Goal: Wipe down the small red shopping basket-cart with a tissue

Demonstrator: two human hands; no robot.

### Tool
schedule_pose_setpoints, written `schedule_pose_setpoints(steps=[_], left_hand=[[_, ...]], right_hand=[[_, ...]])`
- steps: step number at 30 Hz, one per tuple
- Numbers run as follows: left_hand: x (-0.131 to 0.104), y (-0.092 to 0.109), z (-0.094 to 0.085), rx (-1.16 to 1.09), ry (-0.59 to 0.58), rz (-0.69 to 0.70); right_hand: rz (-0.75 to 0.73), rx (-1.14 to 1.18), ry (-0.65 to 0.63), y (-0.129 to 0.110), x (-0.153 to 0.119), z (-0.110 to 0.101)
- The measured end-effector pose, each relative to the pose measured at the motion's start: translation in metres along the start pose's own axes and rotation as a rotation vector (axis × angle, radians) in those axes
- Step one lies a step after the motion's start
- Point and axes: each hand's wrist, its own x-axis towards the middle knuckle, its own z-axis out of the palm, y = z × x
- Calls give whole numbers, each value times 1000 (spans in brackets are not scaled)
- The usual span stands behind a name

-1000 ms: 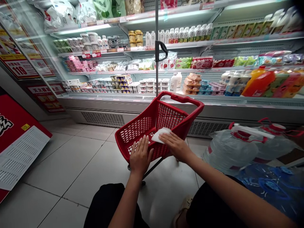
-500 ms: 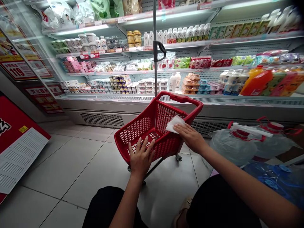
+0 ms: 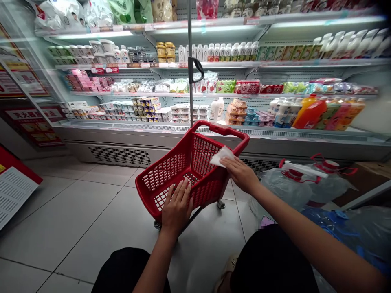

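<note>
A red plastic shopping cart (image 3: 183,160) with latticed basket sides stands in front of me, slightly turned. My left hand (image 3: 177,203) lies over its near rim, fingers stretched out and close together, touching the basket. Near the handle end, my right hand (image 3: 236,167) presses a folded white wipe (image 3: 222,156) against the top of the cart's right side. The fingers of that hand lie over the wipe and hide part of it. The cart's handle (image 3: 220,129) rises just beyond the wipe.
Behind the cart runs a refrigerated display (image 3: 122,134) with dairy cups and bottles. A door handle (image 3: 195,70) hangs on its vertical bar. Large water jugs (image 3: 287,179) stand at the right. A red-and-white cabinet (image 3: 18,191) is at the left, on tiled floor.
The view has shifted, so the cart sits further left in it. My left hand's fingers have come closer together. The right hand stays with the wipe at the rim.
</note>
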Motion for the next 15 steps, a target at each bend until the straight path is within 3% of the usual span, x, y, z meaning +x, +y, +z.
schedule_pose_setpoints(steps=[4, 11, 13, 15], left_hand=[[-2, 11, 6, -3, -20, 17], [-5, 18, 10, 12, -53, 1], [-6, 16, 9, 27, -62, -10], [-6, 16, 7, 34, -71, -16]], right_hand=[[138, -20, 57, 15, 7, 2], [-86, 165, -42, -60, -5, 22], [-129, 187, -60, -56, -4, 18], [-123, 175, -57, -34, -2, 13]])
